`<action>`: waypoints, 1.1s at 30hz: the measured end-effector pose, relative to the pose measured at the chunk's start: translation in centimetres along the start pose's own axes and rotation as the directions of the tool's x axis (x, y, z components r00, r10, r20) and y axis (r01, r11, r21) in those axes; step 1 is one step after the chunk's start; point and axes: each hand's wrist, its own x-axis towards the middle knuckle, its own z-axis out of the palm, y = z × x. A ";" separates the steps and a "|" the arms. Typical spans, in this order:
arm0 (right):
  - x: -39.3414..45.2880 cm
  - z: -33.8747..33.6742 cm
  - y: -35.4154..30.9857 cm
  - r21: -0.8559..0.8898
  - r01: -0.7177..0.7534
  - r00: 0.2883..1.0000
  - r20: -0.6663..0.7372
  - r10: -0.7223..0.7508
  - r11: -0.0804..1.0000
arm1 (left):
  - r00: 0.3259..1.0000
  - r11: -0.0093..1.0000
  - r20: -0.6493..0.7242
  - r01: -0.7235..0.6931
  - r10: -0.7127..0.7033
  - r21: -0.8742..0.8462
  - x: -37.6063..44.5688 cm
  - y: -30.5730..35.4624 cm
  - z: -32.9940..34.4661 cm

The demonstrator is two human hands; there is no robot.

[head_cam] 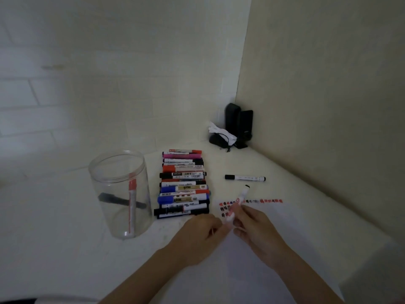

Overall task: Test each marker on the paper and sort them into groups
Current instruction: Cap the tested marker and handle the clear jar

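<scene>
White desk (65, 249) set into a corner, pale tiled wall behind, plain cream wall to the right; dim, even light. Sheet of paper (252, 249) laid flat at the near right, squarely under both hands, probably so a tip can drop straight onto it; red and black test scribbles (252, 201) in short rows along its far edge.

Clear plastic jar (120, 194) standing upright at the left, open-topped, with a red marker leaning inside and a black one lying at the bottom: likely one sorted group, or stock not yet tried. Stack of markers (183, 184) just right of the jar, laid parallel, caps black, blue, red and pink, neatly ranked as a group. Single black-capped marker (245, 178) lying alone beyond the paper, well apart from the stack, perhaps a second group begun.

Right hand (258, 229) curled round a white marker (237, 204), held tilted over the scribbles, black tip pointing away. Left hand (203, 235) close beside it, fingers bent near the marker's lower end; cap in them or not, cannot tell.

Small dark speakers (240, 126) and a tangle of cable tucked into the far corner, out of the way.
</scene>
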 end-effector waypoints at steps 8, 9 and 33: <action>-0.1 -1.8 -2.4 -0.681 0.259 0.963 0.236 -0.130 0.685 | 0.951 0.930 -0.186 -0.179 0.247 0.320 1.8 -1.7 -1.9; -0.3 -1.9 -3.0 -0.711 0.304 0.949 0.287 -0.133 0.634 | 0.942 0.891 -0.134 -0.236 0.308 0.389 1.9 -1.5 -2.2; -1.7 -2.5 -3.3 -0.377 0.330 0.943 0.169 -0.286 0.865 | 0.979 0.981 -0.059 -0.193 0.193 -0.004 0.5 -1.3 -2.2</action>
